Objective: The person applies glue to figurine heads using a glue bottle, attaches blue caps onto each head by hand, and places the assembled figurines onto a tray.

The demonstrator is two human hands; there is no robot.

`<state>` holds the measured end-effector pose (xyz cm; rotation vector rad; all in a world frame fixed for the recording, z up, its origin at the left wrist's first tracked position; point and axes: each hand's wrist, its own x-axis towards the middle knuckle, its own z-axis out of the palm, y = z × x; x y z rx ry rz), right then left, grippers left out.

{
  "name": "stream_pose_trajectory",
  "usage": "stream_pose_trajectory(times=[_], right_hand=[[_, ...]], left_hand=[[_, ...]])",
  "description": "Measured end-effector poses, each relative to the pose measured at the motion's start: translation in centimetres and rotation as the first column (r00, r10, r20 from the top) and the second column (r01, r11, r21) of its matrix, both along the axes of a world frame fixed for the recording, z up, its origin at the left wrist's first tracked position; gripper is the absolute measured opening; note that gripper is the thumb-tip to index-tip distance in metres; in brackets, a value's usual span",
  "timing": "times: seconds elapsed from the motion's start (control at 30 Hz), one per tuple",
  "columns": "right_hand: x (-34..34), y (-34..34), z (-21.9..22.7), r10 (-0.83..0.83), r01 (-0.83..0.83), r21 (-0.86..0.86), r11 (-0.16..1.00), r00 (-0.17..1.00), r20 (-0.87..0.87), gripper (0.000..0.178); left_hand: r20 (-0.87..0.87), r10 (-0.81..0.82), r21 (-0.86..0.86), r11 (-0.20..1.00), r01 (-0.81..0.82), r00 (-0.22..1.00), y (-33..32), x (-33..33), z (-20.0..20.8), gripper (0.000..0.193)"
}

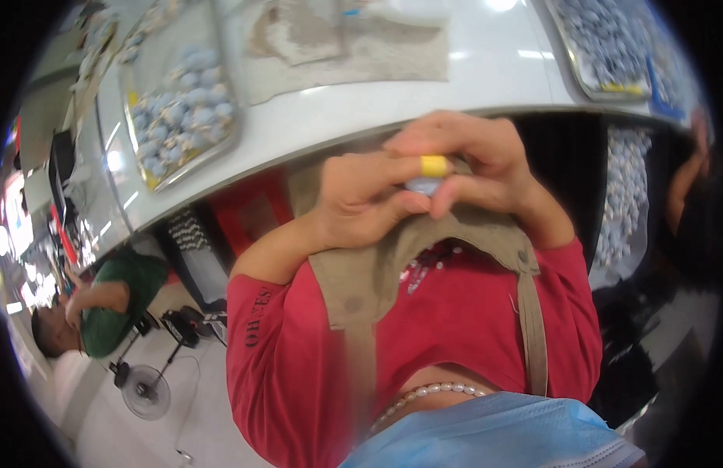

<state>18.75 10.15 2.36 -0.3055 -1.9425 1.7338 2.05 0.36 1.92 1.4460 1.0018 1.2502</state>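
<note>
Close to my chest, just off the table's near edge, my two hands meet around a small pale blue-grey piece (424, 186). Its lower part shows between the fingertips; the rest is covered by fingers. My left hand (360, 195) pinches it from the left, and a yellow band (434, 166) wraps one of its fingers. From the right, my right hand (482, 160) curls over with its thumb against the piece. The piece looks like the rounded blue-grey ones in the tray (235, 125) on the left, but its exact kind is too small to tell.
On the white table (502, 92) lies a beige cloth (412, 66). Another tray (576, 66) of grey-blue pieces stands at the right, above a lower bin of pieces (626, 195). A red crate (252, 218) sits under the table. Someone in green (123, 292) works at the left, near a fan (145, 390).
</note>
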Motion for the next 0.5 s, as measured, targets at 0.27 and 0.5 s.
stream_pose_trajectory(times=[0.27,0.5], right_hand=[[-4.9,-1.0,-0.2,-0.049,0.06,-0.356,0.932,0.998,0.04,0.05],[-8.2,-0.5,-0.8,-0.065,0.078,-0.3,0.951,0.996,0.054,0.047]], left_hand=[[0.032,0.073,-0.123,0.99,-0.068,0.997,0.0,-4.6,0.6,0.031],[0.524,0.164,-0.261,0.965,-0.027,0.836,-0.2,-6.3,-1.7,0.039]])
